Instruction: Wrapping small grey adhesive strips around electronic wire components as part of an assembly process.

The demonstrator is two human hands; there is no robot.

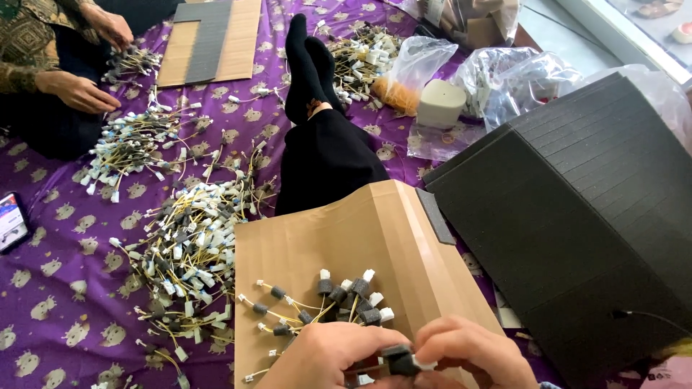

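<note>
My left hand (pixel 328 356) and my right hand (pixel 476 353) meet at the bottom edge, together pinching a small dark foam piece on a wire connector (pixel 398 359). Just above them a cluster of short yellow-wired connectors with white plugs and grey foam sleeves (pixel 328 299) lies on a brown cardboard sheet (pixel 346 230) resting on my lap. My legs in black trousers and socks (pixel 317 122) stretch forward over the purple patterned cloth (pixel 58 288).
A large pile of the same connectors (pixel 187 238) lies left of the cardboard, with more piles (pixel 133 144) further off. Another person's hands (pixel 79 94) work at top left. A black foam stack (pixel 577 216) sits at right; plastic bags (pixel 504 79), a white roll (pixel 440 103) and a phone (pixel 11 220) lie around.
</note>
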